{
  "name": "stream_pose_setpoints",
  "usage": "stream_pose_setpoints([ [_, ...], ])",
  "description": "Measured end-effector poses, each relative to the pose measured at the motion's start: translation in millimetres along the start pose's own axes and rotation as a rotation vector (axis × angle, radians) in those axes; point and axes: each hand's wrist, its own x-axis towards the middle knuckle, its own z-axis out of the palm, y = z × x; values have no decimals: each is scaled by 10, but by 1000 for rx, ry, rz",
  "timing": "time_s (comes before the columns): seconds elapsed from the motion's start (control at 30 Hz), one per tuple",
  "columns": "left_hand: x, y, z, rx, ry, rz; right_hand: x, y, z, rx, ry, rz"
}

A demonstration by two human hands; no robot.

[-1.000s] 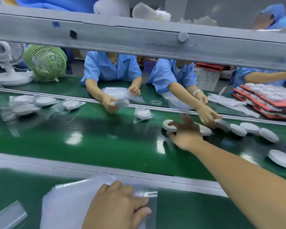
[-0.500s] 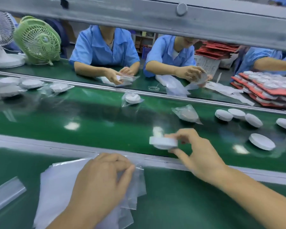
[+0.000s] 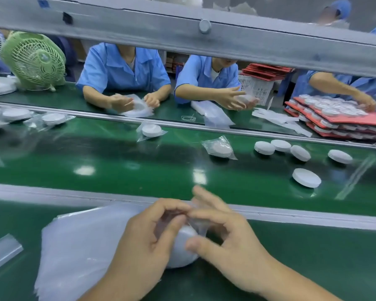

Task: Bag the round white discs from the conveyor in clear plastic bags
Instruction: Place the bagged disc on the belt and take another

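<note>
Head view: both hands work just on the near side of the grey rail (image 3: 52,192), over the green tabletop (image 3: 313,257). The left hand (image 3: 148,242) has its fingers curled and pinches the mouth of a clear bag (image 3: 197,223), probably to hold it open. The right hand (image 3: 232,246) grips the white disc (image 3: 182,250), thumb pressed on its face, and seems to be feeding it into that opening. Blur hides how far in the disc sits. The bag stack (image 3: 80,242) lies flat on the near side of the rail, touching the left hand, likely so the next bag is within reach. Beyond the rail, on the conveyor (image 3: 117,161), loose discs (image 3: 306,177) wait toward the right, and bagged discs (image 3: 219,148) lie further left.
</note>
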Motion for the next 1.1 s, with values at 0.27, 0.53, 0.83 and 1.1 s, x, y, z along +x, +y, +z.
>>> stream_pose_setpoints([
  [0.27,63,-127,-118,639,48,176,598,243,-479,-188,337,156],
  [0.53,66,-317,-186,913,-345,240,1572,1005,-1101,-718,207,531],
  [0.83,87,-367,-167,898,-295,216,800,1442,-1984,-1246,228,843],
  [1.1,43,-277,-217,802,-140,102,353,1079,-1807,-1004,326,332],
])
